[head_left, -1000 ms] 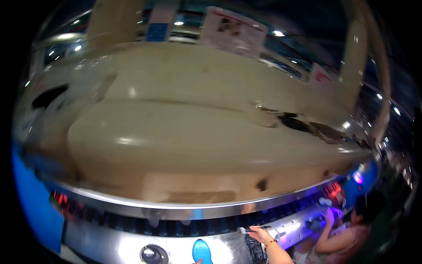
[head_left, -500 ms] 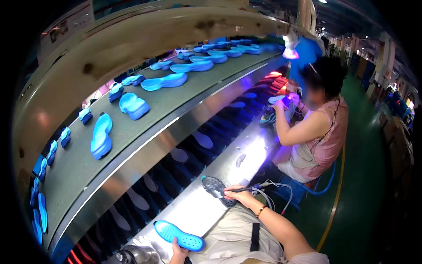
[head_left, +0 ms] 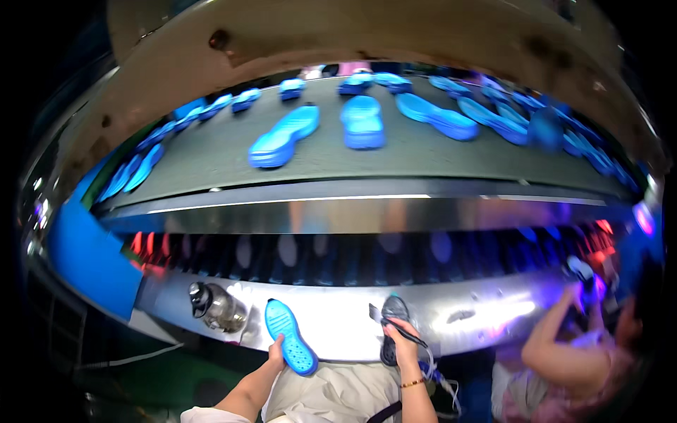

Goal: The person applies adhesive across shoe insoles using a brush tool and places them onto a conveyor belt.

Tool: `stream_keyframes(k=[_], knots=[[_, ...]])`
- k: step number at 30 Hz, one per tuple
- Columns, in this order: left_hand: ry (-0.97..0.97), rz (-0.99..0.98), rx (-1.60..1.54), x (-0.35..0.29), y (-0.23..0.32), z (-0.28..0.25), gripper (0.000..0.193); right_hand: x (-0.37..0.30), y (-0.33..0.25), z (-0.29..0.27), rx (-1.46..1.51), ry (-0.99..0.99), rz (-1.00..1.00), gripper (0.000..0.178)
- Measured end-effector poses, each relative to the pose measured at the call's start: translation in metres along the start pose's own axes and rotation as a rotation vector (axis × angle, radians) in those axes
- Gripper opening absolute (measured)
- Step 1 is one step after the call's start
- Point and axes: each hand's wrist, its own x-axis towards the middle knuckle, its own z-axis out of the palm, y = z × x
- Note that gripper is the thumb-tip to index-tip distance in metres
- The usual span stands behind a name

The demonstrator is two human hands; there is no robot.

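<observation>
My left hand (head_left: 277, 351) grips a blue shoe sole (head_left: 283, 321) by its edge, tilted over the front of the metal ledge. A tread of ridges and small dots shows on its face. In my right hand (head_left: 404, 345), at the front edge of the ledge, is a slim black-handled tool (head_left: 403, 328) with a flat tip; a cable or thin tube runs from its rear. Beneath that hand lies a dark sole-shaped piece (head_left: 395, 308), partly covered by my fingers. The kind of tool is too blurred to tell.
Beyond the metal ledge (head_left: 331, 303), a green conveyor belt (head_left: 211, 166) carries several blue soles (head_left: 363, 123). A dark-lidded bottle (head_left: 226, 310) stands left on the ledge. At right, a co-worker (head_left: 575, 363) sits close by. A beige beam (head_left: 381, 42) spans above the belt.
The view has swung left, so the belt now runs across in front and the co-worker sits at the right edge. Both hands keep what they held.
</observation>
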Motion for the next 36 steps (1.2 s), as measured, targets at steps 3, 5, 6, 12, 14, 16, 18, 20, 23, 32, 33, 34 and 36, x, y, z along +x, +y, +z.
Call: stream_keyframes(k=[3, 5, 6, 12, 14, 16, 18, 20, 23, 32, 33, 34, 36], knots=[[0.049, -0.026, 0.013, -0.008, 0.005, 0.008, 0.054, 0.01, 0.0, 0.004, 0.01, 0.005, 0.084, 0.02], [0.025, -0.106, 0.012, -0.015, 0.011, 0.016, 0.053, 0.012, 0.004, 0.003, 0.055, 0.011, 0.064, 0.023], [0.049, -0.119, 0.012, -0.019, 0.015, 0.019, 0.053, 0.011, 0.006, 0.002, 0.045, 0.023, 0.071, 0.022], [0.123, -0.112, 0.115, -0.031, 0.025, 0.03, 0.057, -0.002, 0.016, -0.012, 0.033, 0.12, 0.125, 0.02], [0.101, -0.148, 0.106, -0.029, 0.023, 0.025, 0.057, -0.007, 0.019, -0.018, 0.054, 0.117, 0.045, 0.021], [0.05, -0.146, 0.098, -0.025, 0.022, 0.02, 0.057, -0.011, 0.021, -0.024, 0.025, 0.149, 0.023, 0.02], [-0.01, -0.191, 0.073, -0.024, 0.022, 0.017, 0.057, -0.016, 0.023, -0.027, 0.025, 0.161, 0.008, 0.019], [0.027, -0.208, 0.124, -0.025, 0.024, 0.017, 0.058, -0.022, 0.024, -0.028, -0.032, 0.219, -0.02, 0.02], [-0.034, -0.169, 0.135, -0.031, 0.029, 0.021, 0.059, -0.033, 0.027, -0.024, -0.024, 0.296, -0.043, 0.021], [-0.147, -0.122, 0.016, -0.032, 0.02, 0.014, 0.065, -0.038, 0.021, -0.003, 0.004, 0.294, 0.015, 0.02], [-0.128, -0.139, -0.007, -0.03, 0.018, 0.013, 0.065, -0.036, 0.019, -0.001, 0.027, 0.264, -0.011, 0.02], [-0.143, -0.133, -0.022, -0.028, 0.015, 0.012, 0.065, -0.036, 0.018, 0.001, 0.011, 0.285, 0.013, 0.021], [-0.159, -0.109, -0.036, -0.023, 0.012, 0.01, 0.064, -0.035, 0.015, 0.002, 0.039, 0.277, -0.008, 0.021]])
